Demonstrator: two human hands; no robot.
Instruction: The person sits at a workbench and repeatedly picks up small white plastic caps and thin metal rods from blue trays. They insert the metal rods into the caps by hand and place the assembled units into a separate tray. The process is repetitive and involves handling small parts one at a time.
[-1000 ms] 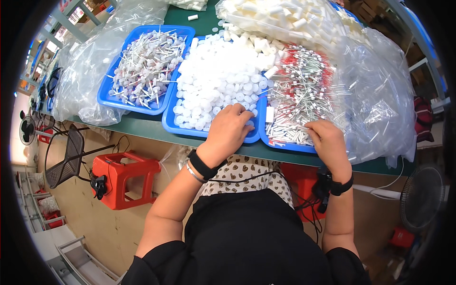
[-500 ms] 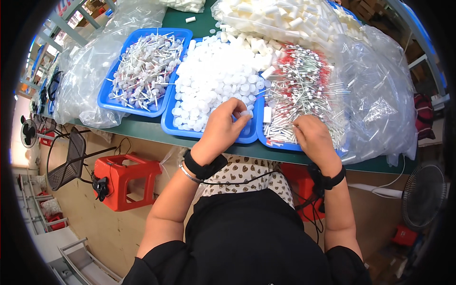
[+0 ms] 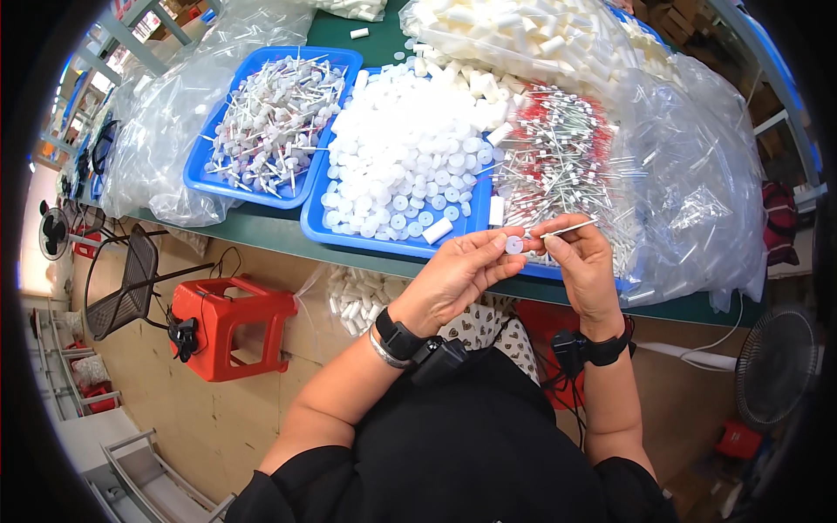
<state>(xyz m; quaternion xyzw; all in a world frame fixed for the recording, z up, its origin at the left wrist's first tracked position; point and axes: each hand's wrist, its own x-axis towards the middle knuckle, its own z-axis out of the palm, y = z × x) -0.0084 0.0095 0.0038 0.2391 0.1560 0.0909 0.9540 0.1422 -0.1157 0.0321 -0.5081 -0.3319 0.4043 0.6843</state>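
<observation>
A translucent white disc (image 3: 514, 245) with a small hole is pinched between the thumb and finger of my left hand (image 3: 458, 277). Close beside it, my right hand (image 3: 588, 272) grips a thin white stick (image 3: 571, 229) that slants up to the right. Both hands are over the table's front edge, their fingertips nearly meeting. Behind my left hand, a blue tray (image 3: 349, 237) bears a heap of such discs (image 3: 410, 166). Past my right hand lies a pile of thin sticks (image 3: 562, 166), some red and some silvery, in another blue tray mostly hidden.
At the left, a blue tray (image 3: 196, 181) carries sticks fitted with discs. Clear plastic bags (image 3: 689, 192) flank the trays on the green table (image 3: 270, 228). White cylinders (image 3: 523, 30) fill a bag at the back. A red stool (image 3: 231, 322) stands below left.
My left hand has left the disc heap, moving right with a disc. My right hand has lifted a stick from the pile. A white cylinder now shows at the disc tray's front.
</observation>
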